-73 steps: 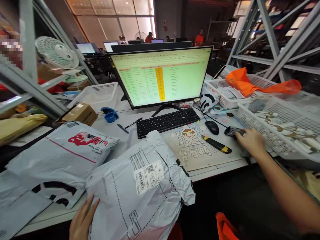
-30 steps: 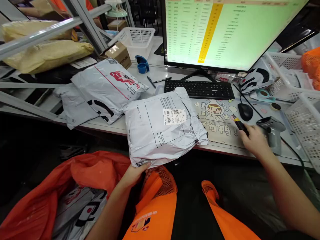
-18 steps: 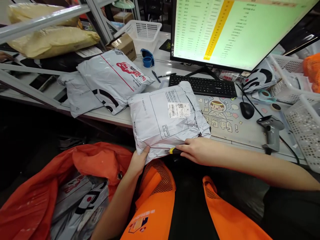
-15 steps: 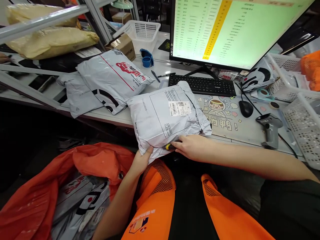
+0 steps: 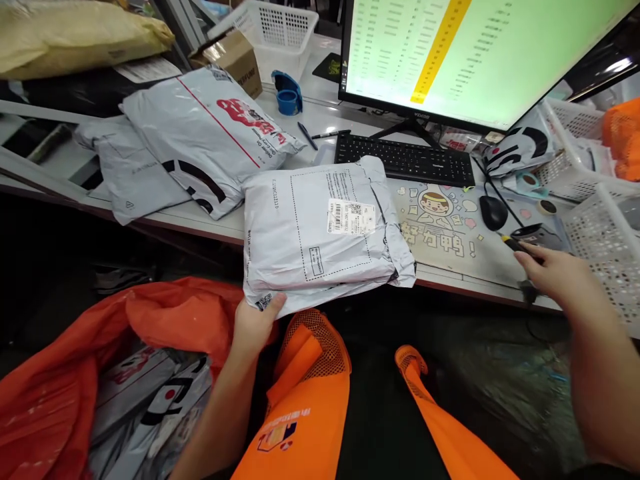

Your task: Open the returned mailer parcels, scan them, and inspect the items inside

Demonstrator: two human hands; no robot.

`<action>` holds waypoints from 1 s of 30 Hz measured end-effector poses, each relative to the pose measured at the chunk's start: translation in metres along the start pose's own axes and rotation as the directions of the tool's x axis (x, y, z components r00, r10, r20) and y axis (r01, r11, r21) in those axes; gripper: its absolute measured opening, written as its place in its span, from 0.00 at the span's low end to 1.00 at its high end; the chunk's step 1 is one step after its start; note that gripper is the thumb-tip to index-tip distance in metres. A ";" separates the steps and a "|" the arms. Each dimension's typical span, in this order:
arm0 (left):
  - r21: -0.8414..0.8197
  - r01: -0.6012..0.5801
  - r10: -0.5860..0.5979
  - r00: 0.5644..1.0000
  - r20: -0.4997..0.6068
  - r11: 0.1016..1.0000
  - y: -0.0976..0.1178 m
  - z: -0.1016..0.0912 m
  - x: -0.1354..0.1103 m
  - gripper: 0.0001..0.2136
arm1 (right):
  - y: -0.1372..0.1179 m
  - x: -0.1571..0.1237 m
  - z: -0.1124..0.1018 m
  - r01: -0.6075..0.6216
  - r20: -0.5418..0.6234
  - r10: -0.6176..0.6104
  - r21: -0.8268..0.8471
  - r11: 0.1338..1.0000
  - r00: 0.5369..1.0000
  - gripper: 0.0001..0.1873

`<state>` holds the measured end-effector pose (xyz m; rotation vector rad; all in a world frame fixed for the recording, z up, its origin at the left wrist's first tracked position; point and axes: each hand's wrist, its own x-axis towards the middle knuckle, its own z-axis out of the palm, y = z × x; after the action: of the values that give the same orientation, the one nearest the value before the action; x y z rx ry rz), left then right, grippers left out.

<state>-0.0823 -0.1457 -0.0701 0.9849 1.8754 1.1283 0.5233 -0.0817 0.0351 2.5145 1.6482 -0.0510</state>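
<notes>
Grey-white plastic mailer (image 5: 285, 227), overhanging white desk's (image 5: 325, 112) front edge, was pinched at near-left corner by L hand (image 5: 254, 325), blk/yellow utility knife (image 5: 511, 244) was gripped in R hand (image 5: 565, 272); opening step seemingly underway, knife prob. to be laid clear next.

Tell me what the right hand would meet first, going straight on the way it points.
Probably the mouse, just past the tip of the cutter that the right hand holds. Depth is unclear, though: it might skim by the mouse's near edge and over the mat.
</notes>
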 end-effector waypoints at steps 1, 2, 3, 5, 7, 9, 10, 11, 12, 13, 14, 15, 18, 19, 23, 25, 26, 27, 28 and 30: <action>0.063 -0.085 0.092 0.990 -0.104 0.994 -0.001 0.003 -0.004 0.39 | -0.002 -0.001 0.013 0.000 -0.030 0.001 0.022 1.000 1.000 0.32; 0.137 -0.188 0.214 0.954 -0.211 0.973 -0.001 0.007 -0.007 0.43 | -0.010 -0.007 0.024 0.018 -0.096 -0.013 0.059 0.998 0.995 0.33; 0.227 -0.292 0.352 0.889 -0.294 0.929 0.000 0.011 -0.011 0.48 | -0.024 -0.017 0.032 0.054 -0.201 -0.031 0.111 0.992 0.979 0.33; 0.430 -0.448 0.592 0.747 -0.303 0.784 0.006 0.022 -0.013 0.50 | -0.069 -0.051 0.041 0.205 -0.450 -0.085 0.225 0.953 0.889 0.29; 0.579 -0.554 0.740 0.659 -0.135 0.598 0.017 0.035 -0.011 0.39 | -0.130 -0.093 0.043 0.550 -0.539 -0.322 0.337 0.765 0.778 0.24; 0.597 -0.685 0.813 0.575 0.092 0.417 0.030 0.046 -0.003 0.21 | -0.193 -0.133 0.044 0.846 -0.466 -0.709 0.347 0.404 0.529 0.19; 0.561 -0.759 0.831 0.516 0.206 0.332 0.038 0.050 0.002 0.12 | -0.223 -0.148 0.045 0.904 -0.462 -0.785 0.310 0.293 0.413 0.17; 0.510 -0.822 0.839 0.449 0.308 0.253 0.047 0.053 0.007 0.06 | -0.249 -0.159 0.047 0.939 -0.432 -0.843 0.262 0.222 0.320 0.18; 0.456 -0.870 0.836 0.385 0.391 0.188 0.055 0.056 0.012 0.04 | -0.270 -0.164 0.049 0.950 -0.410 -0.864 0.223 0.217 0.293 0.20; 0.411 -0.901 0.827 0.336 0.451 0.142 0.065 0.057 0.016 0.06 | -0.287 -0.165 0.052 0.954 -0.404 -0.866 0.178 0.243 0.295 0.21; 0.383 -0.917 0.819 0.302 0.488 0.111 0.075 0.058 0.020 0.10 | -0.300 -0.163 0.056 0.952 -0.402 -0.863 0.133 0.275 0.306 0.21; 0.373 -0.923 0.813 0.287 0.507 0.093 0.085 0.058 0.022 0.12 | -0.308 -0.158 0.059 0.946 -0.414 -0.853 0.092 0.310 0.319 0.20; 0.424 -0.904 0.810 0.292 0.509 0.059 0.116 0.057 0.027 0.16 | -0.317 -0.140 0.066 0.938 -0.467 -0.830 -0.003 0.346 0.305 0.14; 0.455 -0.890 0.807 0.297 0.511 0.039 0.125 0.056 0.029 0.15 | -0.316 -0.135 0.066 0.939 -0.484 -0.824 -0.014 0.344 0.295 0.14; 0.577 -0.815 0.736 0.359 0.574 -0.052 0.156 0.050 0.047 0.12 | -0.300 -0.119 0.059 0.965 -0.530 -0.817 0.006 0.262 0.225 0.13; 0.649 -0.758 0.673 0.445 0.591 -0.069 0.166 0.042 0.062 0.11 | -0.283 -0.116 0.054 0.986 -0.539 -0.830 0.008 0.166 0.145 0.14; 0.681 -0.729 0.645 0.487 0.589 -0.071 0.170 0.038 0.069 0.11 | -0.274 -0.115 0.052 0.993 -0.537 -0.837 0.004 0.120 0.103 0.15; 0.705 -0.705 0.622 0.521 0.585 -0.073 0.173 0.035 0.076 0.11 | -0.265 -0.114 0.050 0.996 -0.530 -0.844 0.004 0.091 0.079 0.15; 0.719 -0.691 0.604 0.541 0.585 -0.077 0.175 0.032 0.082 0.11 | -0.257 -0.114 0.048 0.996 -0.518 -0.852 0.013 0.084 0.078 0.15; 0.725 -0.682 0.583 0.554 0.594 -0.091 0.177 0.032 0.087 0.10 | -0.244 -0.114 0.045 0.991 -0.482 -0.866 0.073 0.114 0.135 0.16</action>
<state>-0.0511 -0.0008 0.0644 2.8700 1.8917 0.1180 0.2562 -0.0954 -0.0207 1.0037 3.4219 -0.0898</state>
